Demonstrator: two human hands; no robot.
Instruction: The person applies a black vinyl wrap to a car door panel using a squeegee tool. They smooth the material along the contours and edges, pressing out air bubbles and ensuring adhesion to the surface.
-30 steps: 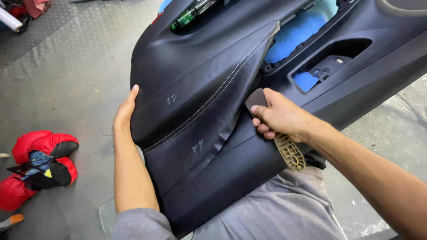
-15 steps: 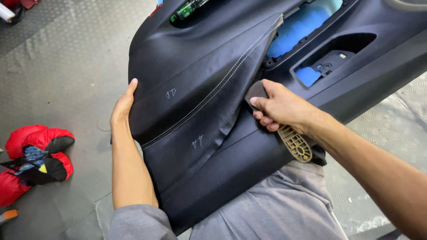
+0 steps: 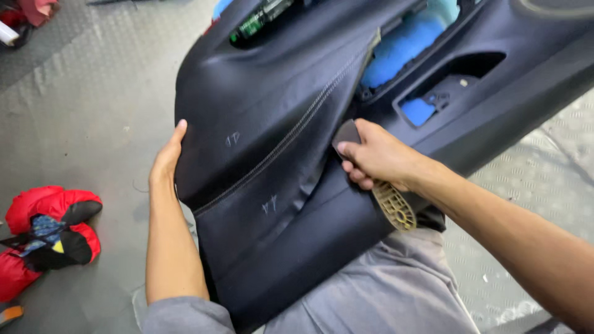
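Closest of all, grey trousers (image 3: 377, 291) are seen, and the big black door panel (image 3: 278, 185) is rested on them. Dark leather-like cover (image 3: 260, 142) is laid over the panel, and a stitched seam (image 3: 291, 133) is run across it just left of the right fingers. Small chalk marks (image 3: 269, 204) are seen below that seam.

The right hand (image 3: 377, 162) is closed around a flat tool (image 3: 396, 207) with a tan gridded handle. The dark tip of the tool is pushed against the cover edge, just past the fingertips. The left hand (image 3: 166, 162) is held open and flat against the left rim of the panel; nothing is gripped by it.

Most of the cover looks smoothed down already. Wrinkles are still seen just below the right fingers, so that part seems not yet tucked. Beyond the right knuckles, blue foam (image 3: 402, 46) and an open handle pocket (image 3: 451, 86) are left bare.

Far to the left of the left fingers, a red and black bundle (image 3: 43, 229) is lying on the grey floor (image 3: 80, 105).
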